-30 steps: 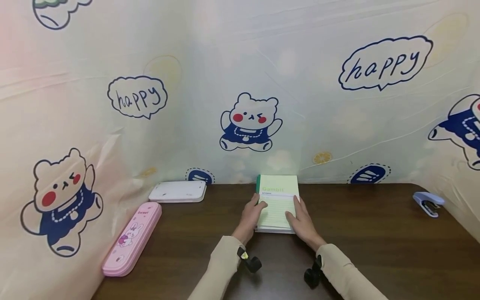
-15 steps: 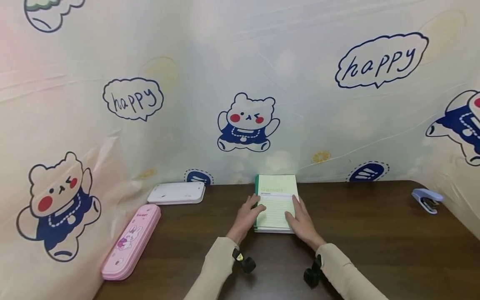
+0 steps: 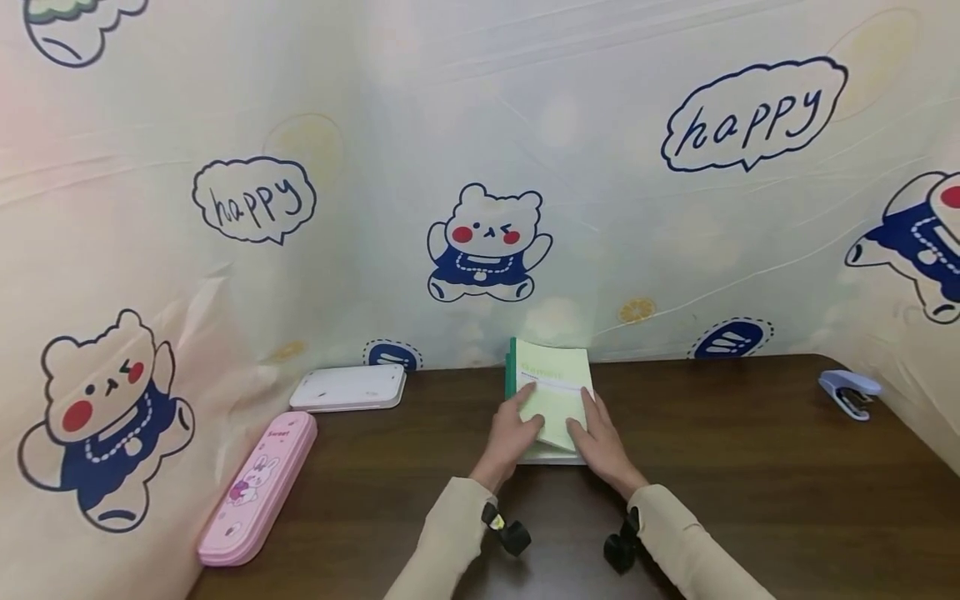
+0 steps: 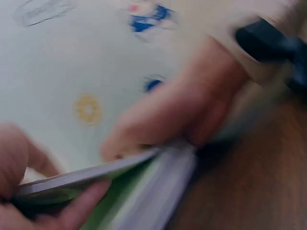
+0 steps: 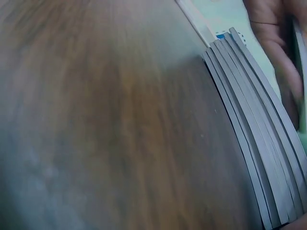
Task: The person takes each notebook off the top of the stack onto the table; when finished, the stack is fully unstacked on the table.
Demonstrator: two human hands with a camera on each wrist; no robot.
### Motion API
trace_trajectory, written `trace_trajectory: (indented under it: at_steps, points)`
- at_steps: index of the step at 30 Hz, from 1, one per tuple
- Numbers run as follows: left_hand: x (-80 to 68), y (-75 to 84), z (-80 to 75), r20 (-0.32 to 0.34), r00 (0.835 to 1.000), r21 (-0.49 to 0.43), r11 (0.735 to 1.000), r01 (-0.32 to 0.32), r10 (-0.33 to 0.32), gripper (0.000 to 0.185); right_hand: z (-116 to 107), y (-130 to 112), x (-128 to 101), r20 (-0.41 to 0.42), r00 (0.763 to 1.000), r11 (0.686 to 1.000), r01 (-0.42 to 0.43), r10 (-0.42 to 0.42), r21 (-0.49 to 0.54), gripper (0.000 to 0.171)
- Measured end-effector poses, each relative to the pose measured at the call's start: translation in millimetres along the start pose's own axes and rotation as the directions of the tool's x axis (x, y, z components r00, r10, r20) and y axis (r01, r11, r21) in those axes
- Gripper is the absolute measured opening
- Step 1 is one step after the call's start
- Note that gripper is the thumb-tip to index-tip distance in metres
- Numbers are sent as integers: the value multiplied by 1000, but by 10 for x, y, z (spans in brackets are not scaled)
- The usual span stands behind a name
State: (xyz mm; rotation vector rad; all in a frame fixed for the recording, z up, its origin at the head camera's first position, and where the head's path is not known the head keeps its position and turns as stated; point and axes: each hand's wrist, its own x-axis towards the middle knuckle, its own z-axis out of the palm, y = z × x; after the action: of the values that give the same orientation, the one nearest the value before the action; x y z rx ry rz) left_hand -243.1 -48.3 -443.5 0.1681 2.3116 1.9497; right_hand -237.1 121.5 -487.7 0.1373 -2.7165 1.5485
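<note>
Notebook position: the green notebook (image 3: 552,398) is lying on the desk (image 3: 720,467) near the back edge, just in front of the curtain (image 3: 600,167).
Left hand: the left hand (image 3: 512,435) is pinching the near left corner of the cover and raising it off the page block.
Right hand: the right hand (image 3: 600,446) is resting with relaxed fingers on the right side of the cover.
Risk, cover: the raised cover is likely creasing if the right hand is pressing down while the left is lifting.
Risk, slide: the notebook may be sliding on the smooth wood toward the curtain.
Surface: dark wood-grain desk is carrying a pink pencil case (image 3: 257,488), a white case (image 3: 347,388) and a stapler (image 3: 847,392).
Room: the printed bear curtain is enclosing the desk on three sides.
</note>
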Motion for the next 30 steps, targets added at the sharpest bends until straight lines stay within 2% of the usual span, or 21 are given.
trace_trajectory:
  at_steps: [2, 5, 8, 10, 13, 18, 21, 24, 25, 26, 27, 28, 29, 30]
  points:
    - [-17, -30, -1, 36, 999, -61, 998, 26, -24, 56, 19, -4, -2, 4, 1000, 1000, -4, 4, -1, 68]
    - [-23, -50, -60, 67, 996, -190, 979, 74, -62, 55, 38, -9, 5, 13, 1000, 1000, -18, 18, 12, 69]
    - [-19, -42, -191, 58, 997, -232, 971, 58, -46, 56, 48, -9, 8, 22, 999, 999, -29, 29, 22, 66]
    - [-36, -30, -341, 35, 999, -241, 970, 36, -28, 59, 47, -10, 4, 25, 999, 999, -28, 28, 19, 63]
    - [-109, -7, -667, -8, 1000, -259, 966, 12, -15, 62, 23, -4, -1, 28, 1000, 1000, -13, 14, -4, 59]
    - [-266, -67, -1209, -99, 993, -210, 977, 35, -57, 59, -71, 18, 2, 29, 1000, 1000, -1, 1, -23, 61]
    - [-308, -224, -1380, -104, 989, -181, 980, 87, -107, 57, -117, 38, 8, 29, 1000, 1000, -2, 2, -24, 61]
    - [-306, -433, -1442, -82, 985, -175, 975, 133, -149, 57, -120, 45, 14, 27, 1000, 1000, 3, -3, -25, 61]
    - [-302, -498, -1451, -82, 984, -155, 978, 141, -155, 56, -112, 45, 15, 31, 1000, 1000, 4, -4, -21, 61]
    - [-300, -556, -1457, -92, 986, -91, 987, 134, -142, 55, -98, 41, 15, 34, 999, 1000, 4, -3, -19, 61]
    - [-296, -606, -1461, -108, 987, 9, 993, 117, -115, 54, -81, 38, 16, 36, 999, 1000, 4, -3, -18, 61]
    - [-292, -641, -1464, -122, 990, 139, 987, 83, -66, 52, -63, 32, 17, 39, 999, 1000, 2, -2, -16, 61]
    - [-292, -662, -1467, -136, 990, 275, 960, 61, -23, 51, -44, 28, 20, 40, 999, 1000, 2, -1, -15, 61]
    - [-292, -675, -1469, -147, 989, 413, 910, 36, 27, 49, -26, 22, 22, 40, 999, 1000, 2, -1, -17, 61]
